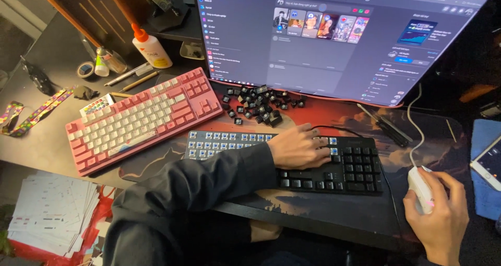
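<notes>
Dark desk (47,141) in a dim room, most of it covered by a printed desk mat (323,214) in red and orange tones; a big monitor (334,36) with a dark screen page stands at the back. Landmark: the black keyboard (292,161), lying on the mat front and centre, long axis running left to right with a slight tilt, right end a bit nearer the desk edge. Its left part has keycaps pulled off (blue switches bare), right part still capped. Left hand (298,147) lies flat on the keyboard's middle, fingers slightly spread and resting on the keys, dark sleeve across the stripped rows. Right hand (441,214) is right of the keyboard, fingers curled over a white mouse (420,193), cable running up toward the monitor. Behind the keyboard: a heap of loose black keycaps (261,105). Left and behind: a pink keyboard (143,117), angled, right end farther back. Farther behind that, a glue bottle (150,47) with orange cap. Right and behind: a black tool (386,125). Far right: a phone (489,161). Below the desk, left: a stack of papers (52,214).
</notes>
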